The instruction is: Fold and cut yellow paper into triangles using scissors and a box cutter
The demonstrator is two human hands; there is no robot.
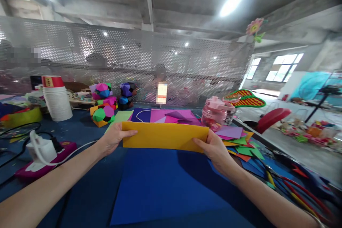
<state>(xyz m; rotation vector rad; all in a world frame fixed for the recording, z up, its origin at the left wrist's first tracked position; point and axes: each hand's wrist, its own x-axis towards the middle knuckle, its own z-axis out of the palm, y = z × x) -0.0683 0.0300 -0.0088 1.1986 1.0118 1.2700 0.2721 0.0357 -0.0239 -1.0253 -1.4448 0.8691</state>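
A long yellow strip of paper or foam sheet [162, 136] is held up level between my two hands. My left hand [117, 136] pinches its left end, with the thumb across the front. At the right end my right hand [211, 146] grips it the same way; the fingers behind the strip are hidden on both sides. Below and nearer to me, a large blue sheet [165, 185] lies flat on the dark blue table [88, 188], and a shadow falls across its right part.
On the left are a purple power strip [64, 153] with a white plug and stacked cups [57, 101]. Faceted colourful balls [103, 114] stand behind. A pink jug [213, 114], coloured scraps [248, 146] and scissors [272, 174] lie right. A perforated screen [133, 57] stands beyond.
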